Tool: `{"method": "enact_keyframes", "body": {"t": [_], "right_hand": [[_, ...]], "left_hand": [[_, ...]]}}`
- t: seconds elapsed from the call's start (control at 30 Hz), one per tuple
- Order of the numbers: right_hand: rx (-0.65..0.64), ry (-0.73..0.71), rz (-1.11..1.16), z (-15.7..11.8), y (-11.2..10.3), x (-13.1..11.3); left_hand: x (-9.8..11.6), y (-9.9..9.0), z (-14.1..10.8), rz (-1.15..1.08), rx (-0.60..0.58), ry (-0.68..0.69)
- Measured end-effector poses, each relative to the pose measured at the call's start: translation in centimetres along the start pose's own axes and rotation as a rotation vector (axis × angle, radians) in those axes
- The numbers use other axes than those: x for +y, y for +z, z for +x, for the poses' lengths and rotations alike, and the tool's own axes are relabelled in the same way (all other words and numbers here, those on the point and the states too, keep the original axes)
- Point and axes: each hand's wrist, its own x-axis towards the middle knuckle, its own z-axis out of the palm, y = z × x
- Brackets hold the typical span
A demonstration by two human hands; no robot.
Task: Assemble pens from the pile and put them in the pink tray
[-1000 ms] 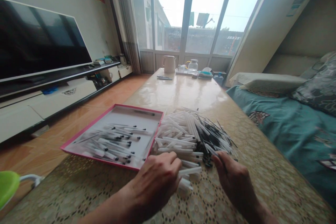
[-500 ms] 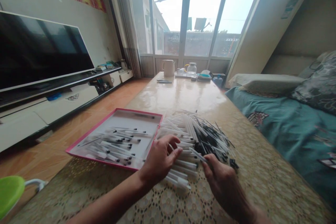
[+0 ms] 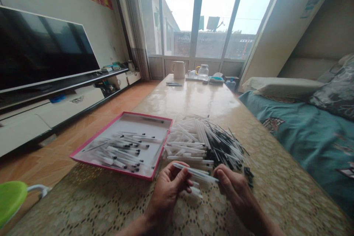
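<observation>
So, fingers of the left hand (image 3: pixel 177 172) curled narrow around one end of a slim white pen barrel (image 3: pixel 195 172), fingers of the right hand (image 3: pixel 222 179) pinched close at its other end, both hands held just above the near edge of the desk (image 3: pixel 193 99). Directly below, a few stray white barrels (image 3: pixel 195 191). Just beyond, a loose heap of white barrels and black-tipped pens (image 3: pixel 204 143), with small black pieces (image 3: pixel 248 174) at its right. Farther left, a pink-rimmed tray (image 3: pixel 143 115) holding pens (image 3: pixel 118 151) laid roughly parallel, black tips mostly right. Step in hand, by the look of it: working on a single pen between heap and tray. Next move seemingly calling for a shift left, into the tray, tip aligned with the others.
</observation>
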Motion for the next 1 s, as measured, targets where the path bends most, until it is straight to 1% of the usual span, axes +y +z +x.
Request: {"method": "enact_keyframes", "body": {"t": [0.07, 0.17, 0.43, 0.57, 0.67, 0.83, 1.0], "right_hand": [[-0.003, 0.068, 0.079, 0.0, -0.3, 0.3], [-0.060, 0.063, 0.126, 0.1, -0.4, 0.6], [-0.055, -0.009, 0.076, 0.3, 0.4, 1.2], [-0.079, -0.006, 0.074, 0.3, 0.4, 1.2], [-0.093, 0.023, 0.084, 0.3, 0.3, 1.0], [-0.002, 0.011, 0.029, 0.4, 0.3, 0.8], [-0.038, -0.009, 0.018, 0.4, 0.5, 1.0]], "left_hand": [[0.3, -0.3, 0.0, -0.024, 0.053, 0.006], [0.6, -0.6, 0.2, -0.022, 0.086, -0.009], [0.4, -1.0, 0.7, -0.010, 0.076, -0.021], [0.4, -1.0, 0.6, 0.003, 0.078, -0.023], [0.4, -1.0, 0.5, 0.010, 0.089, -0.031], [0.4, -0.9, 0.5, 0.022, 0.108, -0.042], [0.6, -0.8, 0.6, 0.013, 0.096, -0.040]]}}
